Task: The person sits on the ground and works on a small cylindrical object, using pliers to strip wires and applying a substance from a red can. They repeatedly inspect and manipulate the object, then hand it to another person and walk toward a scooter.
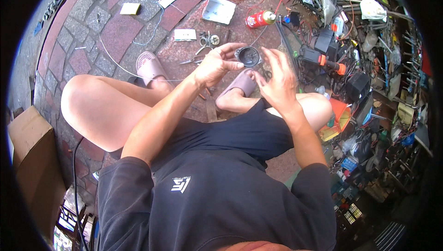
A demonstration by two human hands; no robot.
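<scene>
Holding a round dark part [248, 56] (perhaps a housing), left hand [216, 65] beside right hand [276, 81].

Daylit outdoor pavement [115, 29] of grey and red stone; cardboard box [32, 159] at left.

The round part [248, 56] sits between the left hand [214, 64] and the right hand [277, 78], above the knees. Scissors [196, 57] lie on the ground [115, 34] behind the left hand. A spray can [260, 19] lies farther back. A cardboard box [32, 159] stands at the left.
</scene>
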